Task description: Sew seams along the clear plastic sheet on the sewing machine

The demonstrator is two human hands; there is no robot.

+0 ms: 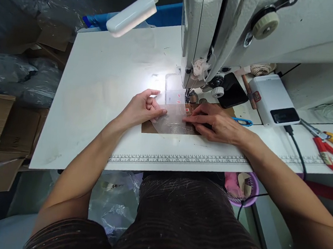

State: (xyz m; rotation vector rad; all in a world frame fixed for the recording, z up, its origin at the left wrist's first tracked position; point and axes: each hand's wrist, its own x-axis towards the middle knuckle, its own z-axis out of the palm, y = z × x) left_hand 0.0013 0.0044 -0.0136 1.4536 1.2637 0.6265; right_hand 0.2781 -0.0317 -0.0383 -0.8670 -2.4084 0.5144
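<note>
A thin, see-through sheet of fabric or plastic (171,119) with small red marks lies under the needle area of the sewing machine (190,36). My left hand (144,108) pinches its left edge between thumb and fingers. On the sheet's right side rests my right hand (214,121), its index finger stretched out and touching the sheet near a red mark, the other fingers loosely bent. Beneath both hands a brown flat piece (151,128) shows on the white table (98,93). The presser foot (188,95) stands just behind the sheet.
A printed ruler (177,158) runs along the table's front edge. To the right are a black phone (232,91), a white power bank (273,100), a blue clip (242,122) and red-and-yellow-handled pliers (330,149). A lamp (133,14) hangs at upper left. Cardboard boxes (4,135) stand left.
</note>
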